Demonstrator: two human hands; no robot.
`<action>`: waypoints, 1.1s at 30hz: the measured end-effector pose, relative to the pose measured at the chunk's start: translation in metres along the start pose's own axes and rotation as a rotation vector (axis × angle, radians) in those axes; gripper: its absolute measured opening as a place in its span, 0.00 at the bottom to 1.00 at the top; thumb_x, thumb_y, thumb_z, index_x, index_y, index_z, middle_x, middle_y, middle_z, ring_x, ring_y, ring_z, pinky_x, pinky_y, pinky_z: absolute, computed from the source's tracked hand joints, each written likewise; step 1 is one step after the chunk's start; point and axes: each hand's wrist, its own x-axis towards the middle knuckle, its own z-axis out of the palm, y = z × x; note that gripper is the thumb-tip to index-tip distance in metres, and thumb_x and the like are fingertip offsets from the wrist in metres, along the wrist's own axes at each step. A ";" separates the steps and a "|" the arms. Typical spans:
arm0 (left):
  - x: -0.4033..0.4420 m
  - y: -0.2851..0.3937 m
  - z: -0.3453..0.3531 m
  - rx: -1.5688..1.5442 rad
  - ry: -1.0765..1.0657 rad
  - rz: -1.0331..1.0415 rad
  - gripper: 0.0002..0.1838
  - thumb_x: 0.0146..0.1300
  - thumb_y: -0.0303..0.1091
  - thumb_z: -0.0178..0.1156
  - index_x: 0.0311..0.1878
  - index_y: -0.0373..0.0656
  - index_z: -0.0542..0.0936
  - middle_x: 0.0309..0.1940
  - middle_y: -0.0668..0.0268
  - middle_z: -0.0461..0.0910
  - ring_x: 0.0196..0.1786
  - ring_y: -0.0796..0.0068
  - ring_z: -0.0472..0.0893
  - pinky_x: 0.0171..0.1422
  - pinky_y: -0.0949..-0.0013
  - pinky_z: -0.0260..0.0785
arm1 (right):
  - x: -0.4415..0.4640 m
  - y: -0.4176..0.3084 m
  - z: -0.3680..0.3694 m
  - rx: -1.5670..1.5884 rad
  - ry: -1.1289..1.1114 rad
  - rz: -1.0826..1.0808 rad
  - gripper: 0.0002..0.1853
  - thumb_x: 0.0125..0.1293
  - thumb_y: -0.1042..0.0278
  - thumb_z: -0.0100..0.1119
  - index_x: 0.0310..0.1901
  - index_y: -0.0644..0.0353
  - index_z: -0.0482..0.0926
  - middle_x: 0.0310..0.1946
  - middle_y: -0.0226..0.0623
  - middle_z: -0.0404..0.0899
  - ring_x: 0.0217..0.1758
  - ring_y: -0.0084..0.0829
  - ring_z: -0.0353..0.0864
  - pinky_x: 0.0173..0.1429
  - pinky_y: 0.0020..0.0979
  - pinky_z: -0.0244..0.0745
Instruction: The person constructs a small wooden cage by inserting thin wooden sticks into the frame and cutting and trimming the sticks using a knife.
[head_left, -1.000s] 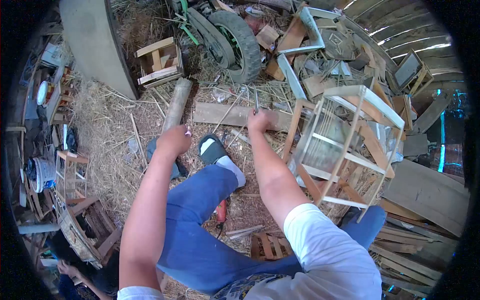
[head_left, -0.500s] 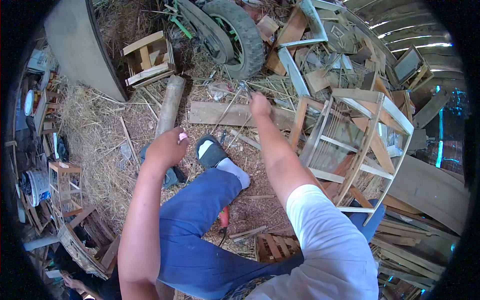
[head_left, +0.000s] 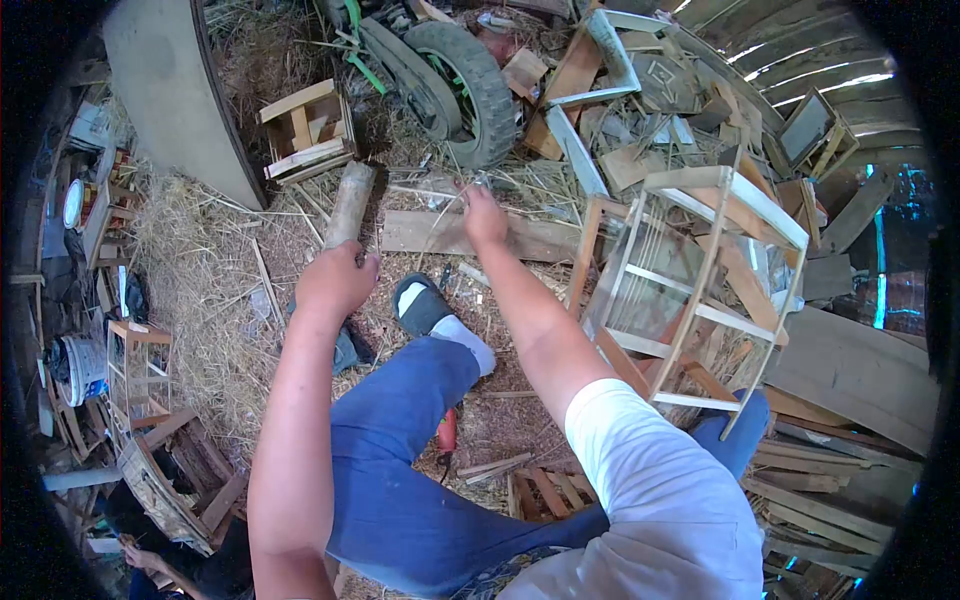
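My left hand [head_left: 340, 281], its fingers curled, is at the near end of a round log [head_left: 350, 205] lying on the straw-covered ground. Whether it touches the log I cannot tell, and what is inside the fingers is hidden. Beyond a flat wooden plank [head_left: 420, 232], the fingers of my right hand [head_left: 485, 214] are closed near small shiny bits on the ground. What they grip is too small to make out. Below the plank my foot rests in a dark sandal [head_left: 421, 304]. A red corded tool [head_left: 447, 432] lies beside my leg.
A wooden frame with slats [head_left: 690, 290] stands at my right. Ahead are a motorcycle wheel [head_left: 485, 95] and a small wooden crate [head_left: 308, 130]. A large board [head_left: 160, 100] leans at the left, above a white bucket [head_left: 82, 370]. Another person's hand [head_left: 145, 560] shows at lower left.
My right hand has moved left, over the plank. My left hand has shifted slightly right and up towards the log, and the pink spot at its fingers no longer shows. The view has shifted slightly.
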 end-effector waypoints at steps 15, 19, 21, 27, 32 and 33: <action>0.014 0.014 -0.029 0.031 0.086 0.023 0.31 0.65 0.52 0.56 0.61 0.36 0.80 0.62 0.45 0.78 0.65 0.48 0.77 0.71 0.55 0.67 | -0.181 0.020 -0.046 0.533 0.355 0.694 0.07 0.63 0.69 0.68 0.41 0.61 0.86 0.35 0.40 0.86 0.38 0.35 0.86 0.47 0.35 0.78; -0.021 0.045 -0.041 -0.038 0.132 0.124 0.31 0.63 0.50 0.58 0.60 0.34 0.80 0.60 0.42 0.78 0.63 0.46 0.79 0.69 0.55 0.69 | -0.191 -0.014 -0.095 0.879 0.493 0.456 0.09 0.63 0.66 0.69 0.43 0.59 0.86 0.33 0.37 0.86 0.37 0.32 0.85 0.45 0.35 0.77; -0.018 0.057 -0.042 -0.066 0.098 0.086 0.31 0.64 0.53 0.58 0.59 0.34 0.81 0.57 0.44 0.81 0.58 0.49 0.82 0.63 0.57 0.72 | -0.194 -0.034 -0.128 0.954 0.468 0.422 0.09 0.64 0.66 0.69 0.43 0.60 0.86 0.32 0.35 0.86 0.36 0.30 0.83 0.44 0.33 0.76; -0.106 0.120 -0.060 -0.783 0.080 0.211 0.26 0.68 0.54 0.62 0.57 0.42 0.82 0.44 0.64 0.86 0.45 0.74 0.84 0.50 0.68 0.74 | -0.206 -0.096 -0.212 1.397 0.395 0.250 0.09 0.69 0.68 0.65 0.46 0.63 0.83 0.37 0.32 0.85 0.33 0.22 0.78 0.38 0.27 0.74; -0.152 0.139 -0.064 -1.110 0.246 0.412 0.15 0.73 0.35 0.60 0.57 0.37 0.81 0.39 0.65 0.85 0.39 0.77 0.85 0.46 0.71 0.81 | -0.251 -0.136 -0.317 1.557 0.048 0.446 0.12 0.72 0.71 0.60 0.54 0.62 0.79 0.38 0.33 0.85 0.20 0.13 0.67 0.18 0.22 0.59; -0.155 0.139 -0.065 -1.111 0.253 0.410 0.15 0.73 0.35 0.60 0.57 0.37 0.81 0.39 0.65 0.85 0.39 0.77 0.85 0.46 0.71 0.81 | -0.258 -0.135 -0.329 1.583 0.008 0.434 0.12 0.72 0.73 0.58 0.55 0.63 0.79 0.38 0.33 0.85 0.18 0.14 0.67 0.18 0.22 0.60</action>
